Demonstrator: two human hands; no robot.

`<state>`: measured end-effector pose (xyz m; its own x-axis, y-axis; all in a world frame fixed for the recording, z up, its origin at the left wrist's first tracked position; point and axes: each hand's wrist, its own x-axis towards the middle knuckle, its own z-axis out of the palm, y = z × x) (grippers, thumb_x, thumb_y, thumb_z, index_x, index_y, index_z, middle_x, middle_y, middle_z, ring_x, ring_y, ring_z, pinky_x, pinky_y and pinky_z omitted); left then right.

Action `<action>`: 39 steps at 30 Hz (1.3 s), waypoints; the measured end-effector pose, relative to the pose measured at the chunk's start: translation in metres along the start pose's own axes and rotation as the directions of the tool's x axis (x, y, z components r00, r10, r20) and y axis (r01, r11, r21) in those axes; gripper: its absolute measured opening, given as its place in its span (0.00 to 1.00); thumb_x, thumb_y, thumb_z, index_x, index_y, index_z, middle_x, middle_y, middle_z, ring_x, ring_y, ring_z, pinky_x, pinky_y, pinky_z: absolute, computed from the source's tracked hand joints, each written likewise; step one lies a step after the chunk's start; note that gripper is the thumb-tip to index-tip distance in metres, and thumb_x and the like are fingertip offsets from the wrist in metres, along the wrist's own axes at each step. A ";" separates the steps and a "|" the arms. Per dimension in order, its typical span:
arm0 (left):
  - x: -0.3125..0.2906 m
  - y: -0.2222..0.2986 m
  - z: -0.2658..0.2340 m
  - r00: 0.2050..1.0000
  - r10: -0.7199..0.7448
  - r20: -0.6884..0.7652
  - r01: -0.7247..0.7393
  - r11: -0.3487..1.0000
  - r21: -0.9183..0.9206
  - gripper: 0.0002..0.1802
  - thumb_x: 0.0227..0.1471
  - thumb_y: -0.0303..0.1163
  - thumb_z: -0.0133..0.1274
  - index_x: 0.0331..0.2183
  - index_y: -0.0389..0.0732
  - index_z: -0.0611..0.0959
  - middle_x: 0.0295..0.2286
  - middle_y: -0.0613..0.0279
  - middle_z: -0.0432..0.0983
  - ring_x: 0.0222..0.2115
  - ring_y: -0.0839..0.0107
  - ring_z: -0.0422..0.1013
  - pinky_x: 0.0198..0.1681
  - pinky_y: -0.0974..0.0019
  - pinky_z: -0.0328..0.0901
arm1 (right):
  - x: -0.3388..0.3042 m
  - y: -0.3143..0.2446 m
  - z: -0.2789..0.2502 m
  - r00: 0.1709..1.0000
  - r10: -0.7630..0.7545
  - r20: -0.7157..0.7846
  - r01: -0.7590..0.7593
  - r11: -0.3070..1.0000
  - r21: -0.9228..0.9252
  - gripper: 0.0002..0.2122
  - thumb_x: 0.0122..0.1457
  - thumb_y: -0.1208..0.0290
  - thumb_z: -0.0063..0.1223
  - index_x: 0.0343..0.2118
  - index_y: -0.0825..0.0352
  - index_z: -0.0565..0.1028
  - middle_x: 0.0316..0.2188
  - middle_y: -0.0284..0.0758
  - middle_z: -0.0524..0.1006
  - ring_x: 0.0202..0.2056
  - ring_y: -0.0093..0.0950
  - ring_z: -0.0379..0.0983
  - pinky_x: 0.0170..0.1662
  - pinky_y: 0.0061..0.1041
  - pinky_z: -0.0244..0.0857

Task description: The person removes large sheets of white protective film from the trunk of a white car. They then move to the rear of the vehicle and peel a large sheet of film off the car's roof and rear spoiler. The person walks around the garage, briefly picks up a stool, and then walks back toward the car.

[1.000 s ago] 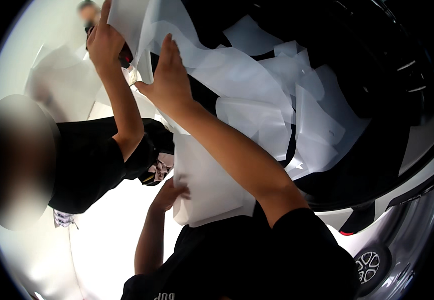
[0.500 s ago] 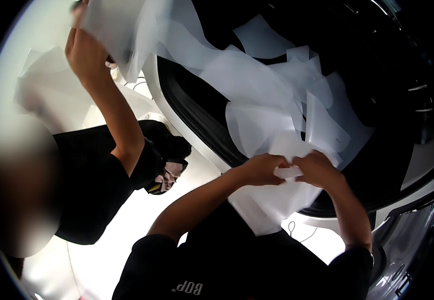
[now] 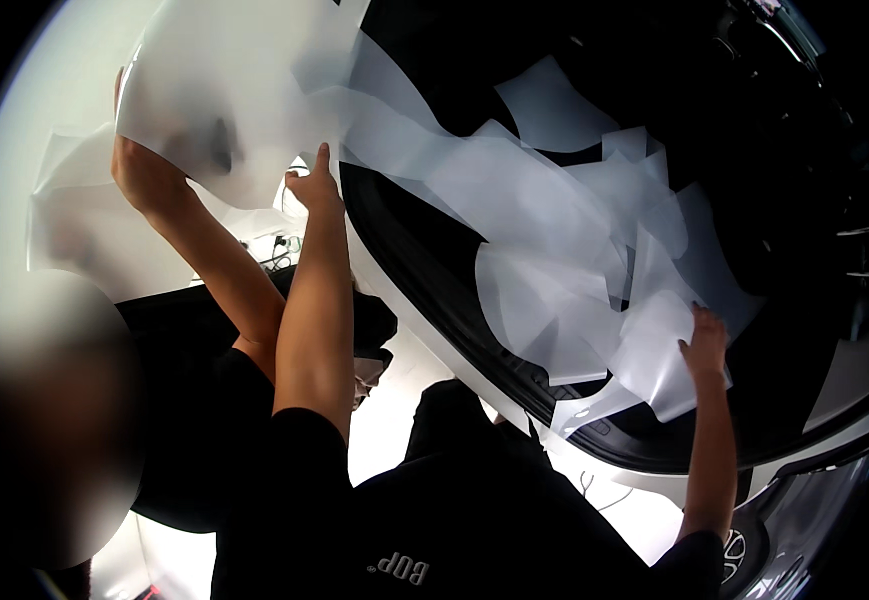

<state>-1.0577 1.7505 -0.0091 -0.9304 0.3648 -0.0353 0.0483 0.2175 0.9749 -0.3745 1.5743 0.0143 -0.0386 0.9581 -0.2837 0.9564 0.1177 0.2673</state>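
- The left hand [image 3: 316, 188] shows a raised forefinger and a thumb standing apart from it; the remaining fingers are hard to make out, and whether it grips any film cannot be told.
- The right hand [image 3: 706, 342] rests at the right edge of a crumpled translucent sheet [image 3: 659, 350], thumb spread from the fingers; whether it pinches the film is unclear.
- A co-worker's hand [image 3: 149, 178] is partly covered by a large raised sheet [image 3: 244, 80], which the upper picture edge cuts off.
- The sheet pile [image 3: 544, 210] overlaps so much that single sheets are hard to count; it lies within the vehicle opening, whose dark interior [image 3: 674, 70] hides most detail.
- A pale sill [image 3: 434, 345] curves around the opening's near side; a film corner reaches over it at the bottom.
- Bare dark space runs between the pile and the sill on the left, and beyond the pile at upper right.
- Half a second ago both hands met over the crumpled sheet; now they are well apart, the left up beside the raised sheet, which spreads wider.
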 end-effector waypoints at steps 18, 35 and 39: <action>-0.202 0.098 -0.086 0.719 0.039 0.694 0.429 0.761 -0.486 0.20 0.59 0.39 0.53 0.43 0.31 0.74 0.40 0.55 0.75 0.39 0.67 0.75 0.42 0.63 0.72 | -0.012 -0.293 -0.164 0.859 0.008 -0.511 0.500 0.198 0.843 0.36 0.47 0.75 0.65 0.60 0.69 0.60 0.56 0.48 0.62 0.57 0.46 0.61 0.57 0.38 0.62; -0.349 0.133 -0.193 0.410 0.279 0.868 0.495 0.732 -0.468 0.27 0.57 0.26 0.52 0.57 0.30 0.67 0.48 0.55 0.69 0.45 0.69 0.68 0.52 0.65 0.62 | -0.096 -0.229 -0.215 0.722 -0.048 -0.690 0.686 -0.078 0.723 0.41 0.50 0.75 0.62 0.66 0.62 0.51 0.67 0.49 0.43 0.63 0.47 0.52 0.60 0.45 0.56; -0.345 0.156 -0.190 0.045 0.530 0.847 -0.315 0.812 -0.491 0.28 0.48 0.37 0.62 0.48 0.32 0.76 0.42 0.56 0.74 0.38 0.62 0.73 0.44 0.62 0.67 | -0.110 -0.216 -0.190 0.778 0.057 -0.626 0.628 -0.028 0.778 0.34 0.49 0.82 0.54 0.62 0.65 0.58 0.64 0.49 0.53 0.60 0.46 0.61 0.52 0.39 0.68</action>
<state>-0.7979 1.4859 0.1967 0.2917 0.8983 0.3285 0.1535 -0.3830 0.9109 -0.6323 1.4930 0.1631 -0.1565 0.9155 0.3706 0.1739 0.3949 -0.9021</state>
